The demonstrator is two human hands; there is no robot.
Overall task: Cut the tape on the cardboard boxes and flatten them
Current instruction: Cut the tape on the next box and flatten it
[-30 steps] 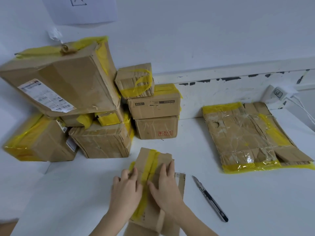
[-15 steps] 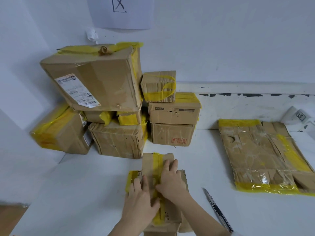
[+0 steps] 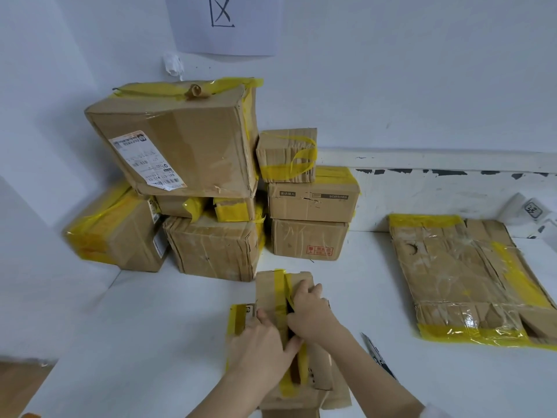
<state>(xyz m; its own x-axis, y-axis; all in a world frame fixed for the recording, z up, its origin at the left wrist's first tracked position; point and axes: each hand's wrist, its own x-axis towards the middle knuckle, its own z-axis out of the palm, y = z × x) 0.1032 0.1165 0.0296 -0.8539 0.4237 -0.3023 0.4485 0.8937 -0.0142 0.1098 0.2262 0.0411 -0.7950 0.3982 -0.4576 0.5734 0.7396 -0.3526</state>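
A small cardboard box (image 3: 319,366) with yellow tape along its top seam lies at the near middle of the white table (image 3: 156,342). My left hand (image 3: 259,345) grips its left flap, thumb at the seam. My right hand (image 3: 312,315) holds the right flap, thumb tucked into the seam. A dark slit shows between the flaps where the tape is split. A black utility knife (image 3: 378,356) lies on the table just right of my right forearm, held by neither hand.
Several taped boxes are piled at the back left, the largest box (image 3: 180,140) tilted on top. A flattened cardboard sheet (image 3: 464,282) lies at the right. A white plug (image 3: 532,209) sits by the wall. The table's left edge drops off near the pile.
The camera has tilted up and left. Both hands went from pressing flat on the taped seam to pulling at it, and a dark gap has opened between the flaps.
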